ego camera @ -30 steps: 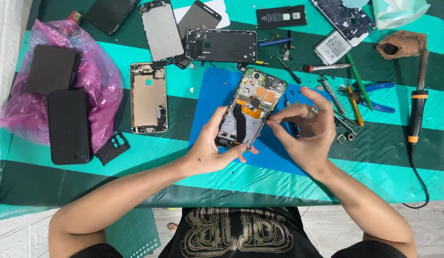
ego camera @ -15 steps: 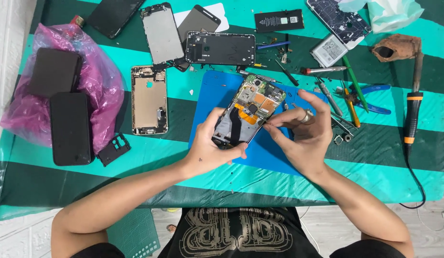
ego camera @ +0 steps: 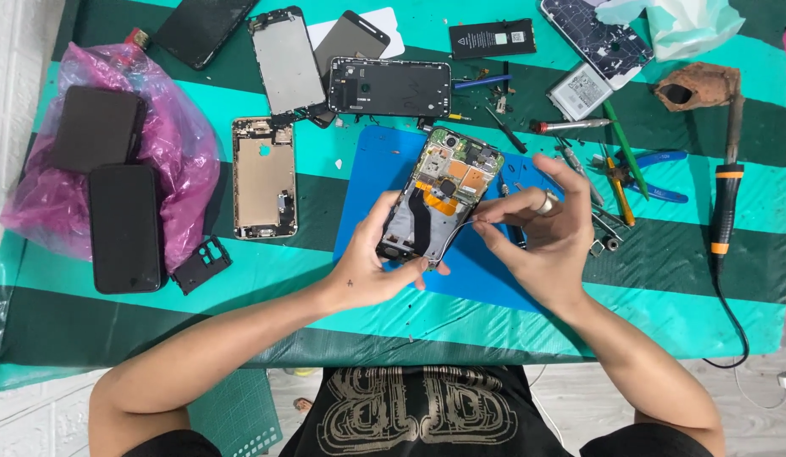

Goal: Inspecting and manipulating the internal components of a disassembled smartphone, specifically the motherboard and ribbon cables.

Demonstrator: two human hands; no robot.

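Note:
My left hand grips the lower end of an opened phone whose circuit board, orange flex cable and metal shields are exposed. The phone is held tilted just above a blue work mat. My right hand, with a ring on one finger, is beside the phone's right edge; its thumb and forefinger pinch a thin wire-like piece that leads to the phone's lower right side. What exactly the pinched piece is I cannot make out.
A green striped cloth covers the table. A pink bag with two dark phones lies left. A bare phone frame, a black back cover, a battery, tweezers, blue-handled pliers and a soldering iron lie around.
My right hand has drawn away from the phone toward the right, pulling a thin piece out from its edge. My left hand keeps its grip on the phone.

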